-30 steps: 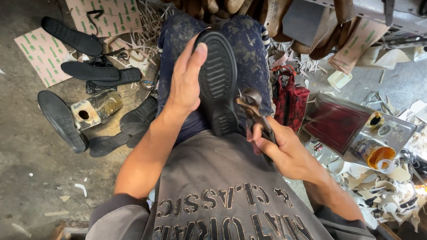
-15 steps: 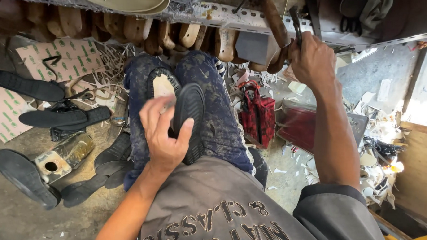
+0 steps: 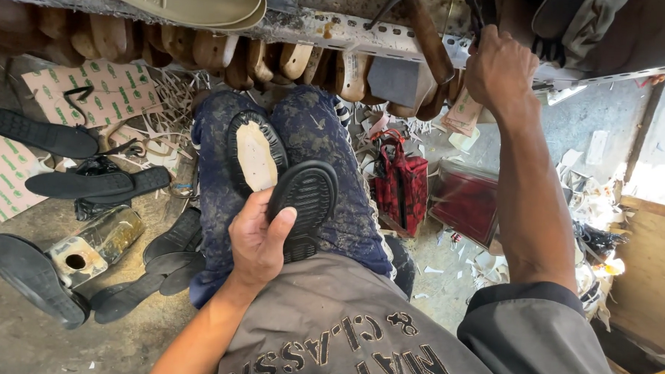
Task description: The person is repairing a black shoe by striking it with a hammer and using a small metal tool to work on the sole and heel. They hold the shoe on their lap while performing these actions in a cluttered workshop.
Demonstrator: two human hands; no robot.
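Observation:
I sit with blue patterned trousers (image 3: 320, 127) over my knees. My left hand (image 3: 261, 240) grips a black rubber shoe sole (image 3: 306, 197), tread side up, against my lap. A second sole (image 3: 252, 155) with a tan inner face lies on my left thigh, just beyond the fingers. My right hand (image 3: 499, 67) is raised to the metal shelf edge (image 3: 338, 29) overhead. Its fingers are curled around a dark tool (image 3: 477, 15) that sticks up among the wooden handles (image 3: 426, 35) there.
Wooden shoe lasts (image 3: 205, 50) hang in a row under the shelf. Several black soles (image 3: 40, 132) and a dented tin can (image 3: 87, 248) lie on the floor at left, near printed cardboard (image 3: 93, 90). A red bag (image 3: 402, 186), a red box (image 3: 468, 203) and scraps sit at right.
My right hand left the sole on my lap and rose to the shelf with the tool. My left hand tipped the black sole over to the right, uncovering the tan-faced sole.

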